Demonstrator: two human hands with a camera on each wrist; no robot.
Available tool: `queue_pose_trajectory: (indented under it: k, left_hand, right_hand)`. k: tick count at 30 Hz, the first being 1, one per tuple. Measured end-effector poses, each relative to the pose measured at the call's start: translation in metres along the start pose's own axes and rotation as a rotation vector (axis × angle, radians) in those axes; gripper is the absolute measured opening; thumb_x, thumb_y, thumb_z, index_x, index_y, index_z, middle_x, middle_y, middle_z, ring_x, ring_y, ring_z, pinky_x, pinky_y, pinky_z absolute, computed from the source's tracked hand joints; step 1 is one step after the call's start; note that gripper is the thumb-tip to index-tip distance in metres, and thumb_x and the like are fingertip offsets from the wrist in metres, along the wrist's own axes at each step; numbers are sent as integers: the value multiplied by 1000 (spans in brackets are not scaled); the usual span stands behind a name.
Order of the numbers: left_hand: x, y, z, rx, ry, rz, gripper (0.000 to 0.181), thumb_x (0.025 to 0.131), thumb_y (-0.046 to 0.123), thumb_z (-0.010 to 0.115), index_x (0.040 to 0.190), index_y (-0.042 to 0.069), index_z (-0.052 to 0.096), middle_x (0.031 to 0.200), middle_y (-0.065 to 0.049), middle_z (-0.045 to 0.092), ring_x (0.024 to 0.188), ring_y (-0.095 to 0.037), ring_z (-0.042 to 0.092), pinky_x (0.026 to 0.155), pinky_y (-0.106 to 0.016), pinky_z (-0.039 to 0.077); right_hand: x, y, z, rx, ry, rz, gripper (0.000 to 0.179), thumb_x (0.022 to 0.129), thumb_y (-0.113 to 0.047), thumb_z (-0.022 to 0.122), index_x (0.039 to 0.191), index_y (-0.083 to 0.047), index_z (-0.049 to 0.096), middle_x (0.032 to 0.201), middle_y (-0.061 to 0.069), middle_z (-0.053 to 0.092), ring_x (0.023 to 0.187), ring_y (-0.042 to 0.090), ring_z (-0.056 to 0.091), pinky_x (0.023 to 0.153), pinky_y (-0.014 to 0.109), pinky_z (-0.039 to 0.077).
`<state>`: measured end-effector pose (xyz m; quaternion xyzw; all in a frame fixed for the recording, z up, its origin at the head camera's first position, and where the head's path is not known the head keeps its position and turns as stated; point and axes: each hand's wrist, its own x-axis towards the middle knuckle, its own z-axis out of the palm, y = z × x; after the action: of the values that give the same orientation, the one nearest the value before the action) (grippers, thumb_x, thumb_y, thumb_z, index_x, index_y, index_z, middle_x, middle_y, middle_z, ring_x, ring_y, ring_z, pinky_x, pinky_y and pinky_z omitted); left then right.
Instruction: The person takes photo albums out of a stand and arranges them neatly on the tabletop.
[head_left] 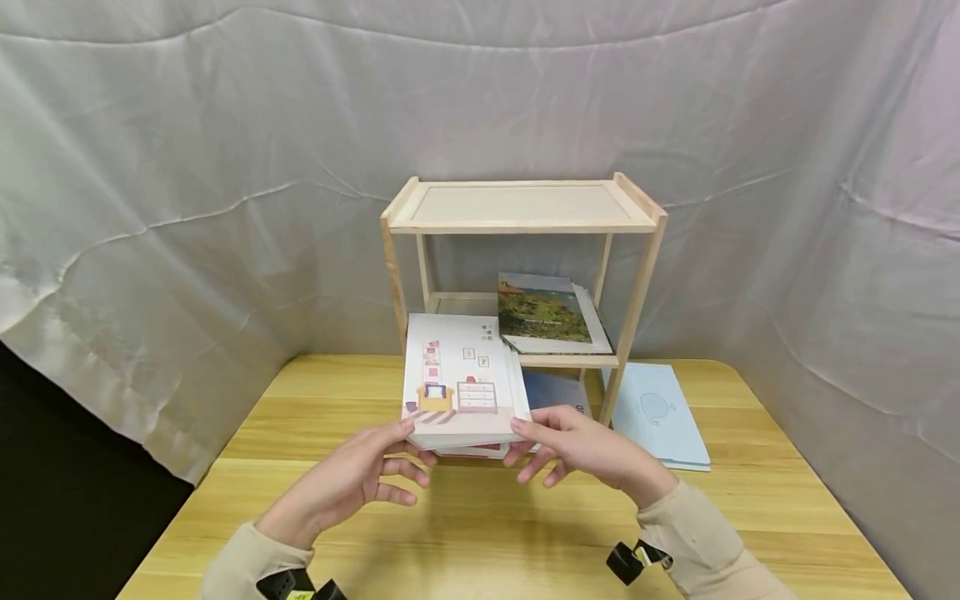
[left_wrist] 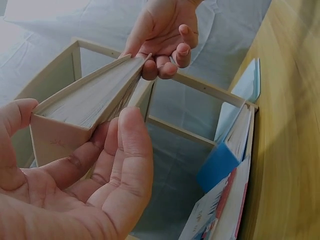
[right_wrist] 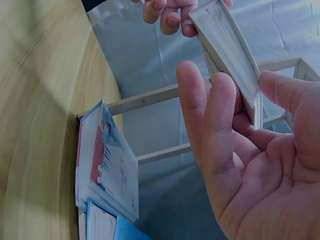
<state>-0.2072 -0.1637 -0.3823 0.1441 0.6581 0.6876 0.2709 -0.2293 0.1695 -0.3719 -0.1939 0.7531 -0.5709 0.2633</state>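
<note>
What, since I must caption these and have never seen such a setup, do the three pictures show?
There is no robot here: a person works bare-handed. The head picture looks forward and down from a camera worn on the head; the other two come from the wrist cameras, left and right. The left hand and right hand together hold a white book, pinching its near end. Behind it stands a wooden shelf; a book with a landscape cover rests on its middle level, and a blue book sits lower down. A light blue booklet lies on the table beside the shelf.
</note>
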Motion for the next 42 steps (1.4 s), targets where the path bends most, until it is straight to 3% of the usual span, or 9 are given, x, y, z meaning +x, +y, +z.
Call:
queue_pose_trajectory:
  k: [7, 17, 25, 36, 42]
  left_hand:
    - [-4, -9, -3, -6, -29, 23, 49, 116, 40, 46, 136, -3, 60, 116, -4, 68, 100, -15, 73, 83, -32, 66]
    - [-8, -19, -8, -20, -119, 58, 39, 117, 31, 47, 137, 0, 60, 121, -4, 69, 103, -13, 73, 85, -31, 66]
    - [-12, -26, -10, -16, -126, 58, 35, 116, 27, 49, 138, 2, 61, 123, -5, 71, 104, -14, 74, 86, -31, 66]
    - [-15, -36, -11, 41, -124, 53, 27, 111, 17, 56, 128, 1, 70, 112, 0, 74, 103, -17, 73, 85, -32, 66]
    - [-15, -37, -10, 28, -140, 58, 24, 109, 14, 59, 127, 3, 71, 112, 1, 75, 104, -18, 75, 85, -31, 66]
  right_hand:
    - [-2, 5, 3, 9, -32, -11, 48, 114, -40, 53, 134, 2, 64, 113, 12, 78, 90, 18, 78, 65, 25, 61]
    - [-7, 17, 9, 4, -41, -33, 44, 115, -36, 53, 136, 1, 64, 114, 13, 78, 89, 17, 78, 63, 24, 60]
    - [-9, 24, 15, -46, -40, -52, 41, 114, -35, 54, 132, 0, 66, 115, 16, 76, 90, 20, 78, 64, 28, 62]
    - [-13, 30, 18, -99, -29, -63, 40, 114, -34, 55, 139, -4, 64, 118, 19, 75, 94, 25, 78, 64, 30, 63]
    - [-14, 33, 19, -119, -35, -80, 42, 114, -34, 55, 142, -4, 63, 117, 17, 75, 94, 26, 78, 64, 32, 64]
